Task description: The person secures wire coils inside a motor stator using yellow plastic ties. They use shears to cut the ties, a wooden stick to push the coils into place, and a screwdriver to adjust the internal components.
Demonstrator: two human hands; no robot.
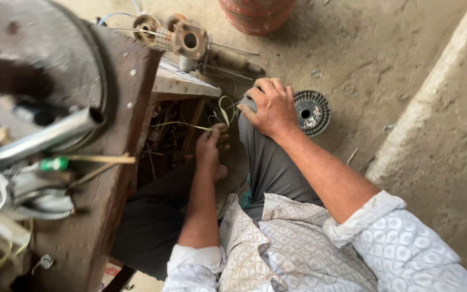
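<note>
My left hand [211, 148] reaches down under the workbench and pinches a thin yellowish strip [182, 125] that runs left toward the clutter below the bench. The strip's curled end [225, 110] loops up near my knee. My right hand [272, 108] rests flat on my raised knee in grey trousers [266, 162], its fingers spread, with nothing visibly in it.
A rusty brown workbench [120, 162] at left carries a metal tube [49, 135], a green-tipped stick [82, 160] and scrap. A metal fitting with rods [190, 40] lies beyond. A round black spool [312, 112] sits on the concrete floor, a red cylinder [255, 13] at top.
</note>
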